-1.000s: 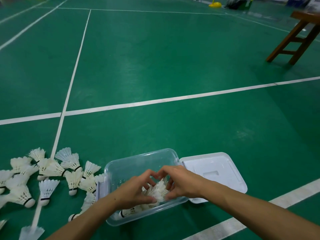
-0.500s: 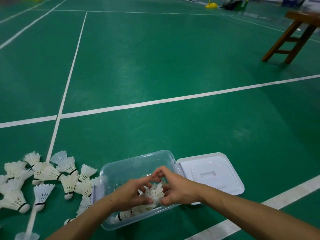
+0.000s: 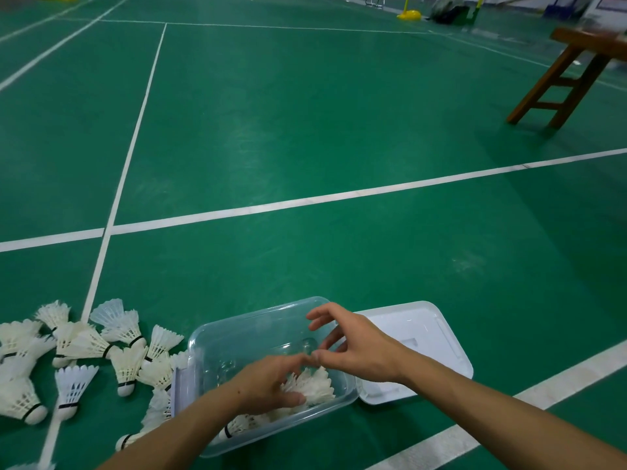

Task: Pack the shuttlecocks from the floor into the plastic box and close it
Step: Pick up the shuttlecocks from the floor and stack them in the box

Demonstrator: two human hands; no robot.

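A clear plastic box [image 3: 251,320] stands open on the green floor, with several white shuttlecocks [image 3: 317,385] lying in its near half. My left hand [image 3: 264,385] reaches down inside the box; its thumb and fingers curl round the feathers of those shuttlecocks. Over the box's right end my right hand [image 3: 356,344] hovers with fingers spread, holding nothing. The white lid [image 3: 427,337] lies flat on the floor, touching the box's right side. A loose pile of shuttlecocks [image 3: 101,344] sits on the floor left of the box.
White court lines cross the green floor. A wooden bench [image 3: 576,72] stands at the far right. A yellow post base [image 3: 409,15] and a dark bag [image 3: 444,10] sit at the far end of the court.
My right hand has let go of the shuttlecocks and risen with fingers spread. My left hand stays low in the box on them. The camera view shifted slightly.
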